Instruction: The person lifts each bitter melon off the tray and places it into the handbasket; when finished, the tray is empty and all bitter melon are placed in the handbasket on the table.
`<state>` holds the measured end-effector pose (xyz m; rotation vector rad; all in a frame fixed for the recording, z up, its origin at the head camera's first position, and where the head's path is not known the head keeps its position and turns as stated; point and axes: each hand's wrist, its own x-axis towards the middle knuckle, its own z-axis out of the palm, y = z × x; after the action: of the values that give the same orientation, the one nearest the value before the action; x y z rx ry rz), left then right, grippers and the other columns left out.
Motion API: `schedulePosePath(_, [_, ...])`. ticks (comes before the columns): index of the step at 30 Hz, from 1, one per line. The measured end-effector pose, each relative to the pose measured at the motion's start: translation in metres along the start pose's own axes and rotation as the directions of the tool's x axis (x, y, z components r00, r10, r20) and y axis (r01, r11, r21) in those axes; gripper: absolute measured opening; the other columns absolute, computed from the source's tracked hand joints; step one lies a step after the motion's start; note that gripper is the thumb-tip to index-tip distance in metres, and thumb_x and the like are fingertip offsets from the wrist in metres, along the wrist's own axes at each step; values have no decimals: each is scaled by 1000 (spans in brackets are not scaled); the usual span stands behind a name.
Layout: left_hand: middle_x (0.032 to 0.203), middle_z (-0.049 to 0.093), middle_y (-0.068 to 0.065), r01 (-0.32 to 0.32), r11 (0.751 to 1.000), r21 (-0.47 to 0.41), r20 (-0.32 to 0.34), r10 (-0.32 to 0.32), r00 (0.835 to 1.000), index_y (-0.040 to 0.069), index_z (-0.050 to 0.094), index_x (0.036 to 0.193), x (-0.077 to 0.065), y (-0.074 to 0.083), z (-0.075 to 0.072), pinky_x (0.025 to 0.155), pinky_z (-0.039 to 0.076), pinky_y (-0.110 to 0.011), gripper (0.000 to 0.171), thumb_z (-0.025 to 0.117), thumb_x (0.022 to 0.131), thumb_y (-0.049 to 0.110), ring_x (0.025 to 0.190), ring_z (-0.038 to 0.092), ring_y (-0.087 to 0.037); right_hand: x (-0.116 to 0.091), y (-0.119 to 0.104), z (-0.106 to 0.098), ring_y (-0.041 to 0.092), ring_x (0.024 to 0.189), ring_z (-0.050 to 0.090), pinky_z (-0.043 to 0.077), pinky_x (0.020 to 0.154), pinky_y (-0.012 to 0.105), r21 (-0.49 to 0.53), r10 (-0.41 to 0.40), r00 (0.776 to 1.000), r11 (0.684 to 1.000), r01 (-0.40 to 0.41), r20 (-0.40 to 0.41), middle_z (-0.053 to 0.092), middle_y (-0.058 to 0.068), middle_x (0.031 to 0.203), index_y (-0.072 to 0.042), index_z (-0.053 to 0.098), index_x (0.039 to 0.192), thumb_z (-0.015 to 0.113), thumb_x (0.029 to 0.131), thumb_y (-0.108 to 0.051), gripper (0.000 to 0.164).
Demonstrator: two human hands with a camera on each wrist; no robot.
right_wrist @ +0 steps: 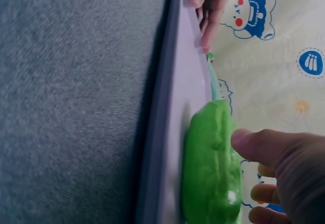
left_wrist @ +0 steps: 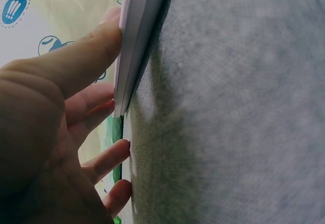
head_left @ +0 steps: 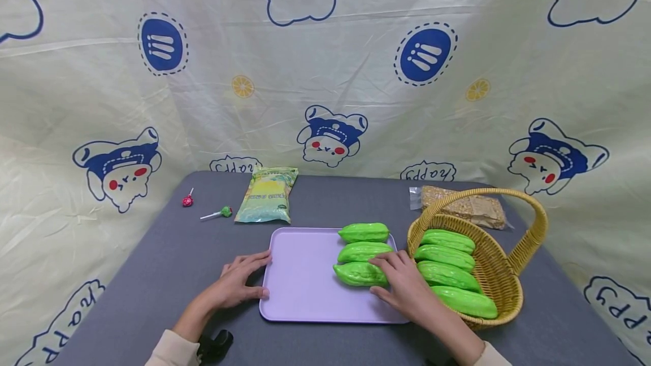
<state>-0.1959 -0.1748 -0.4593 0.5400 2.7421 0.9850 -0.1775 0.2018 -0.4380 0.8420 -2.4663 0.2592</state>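
Note:
A lilac tray [head_left: 300,281] lies on the table with three green bitter melons in a column along its right side. My left hand [head_left: 236,281] rests at the tray's left edge, thumb and fingers spread and touching the rim; in the left wrist view, the thumb [left_wrist: 94,51] lies on the rim. My right hand [head_left: 404,287] hovers over the right end of the nearest bitter melon [head_left: 356,274]. The right wrist view shows its thumb close beside that melon [right_wrist: 210,168], fingers loosely bent and not wrapped around it. Several more bitter melons [head_left: 450,275] lie in a wicker basket [head_left: 500,275].
The basket's tall handle [head_left: 536,225] arches beside my right hand. Behind it lies a clear bag of tan grains [head_left: 473,208]. A green-yellow packet [head_left: 267,196] stands behind the tray, with a red lollipop [head_left: 187,201] and a green lollipop [head_left: 226,211] to its left.

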Motion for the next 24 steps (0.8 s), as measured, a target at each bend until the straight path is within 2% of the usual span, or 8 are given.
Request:
schedulePosePath(6, [152,36,-3,3,1000,3,0,-3,1000,13,46,140,-1,1,-1,96,21,-56,75,74,77,40,132,33,-32,2,0,9,21,90,53,43,75,36,-25,-4,999,1000,3,-33,63,4,103,-11,66,107,87,58,-30,56])
schedulePosePath(15, [152,36,-3,-5,1000,3,-2,5,1000,13,46,141,-1,1,0,95,22,-54,74,74,77,40,131,33,-31,1,-1,14,22,90,53,43,75,35,-33,50,998,998,-49,36,62,3,103,-14,65,108,86,61,-31,54])
schedulePosePath(24, [152,36,-3,-4,1000,7,-2,4,1000,13,46,140,-1,0,0,94,22,-54,74,74,77,40,131,33,-32,-1,-1,19,20,91,53,45,76,34,-12,15,1000,1000,-15,7,62,2,100,-13,65,109,86,60,-29,55])
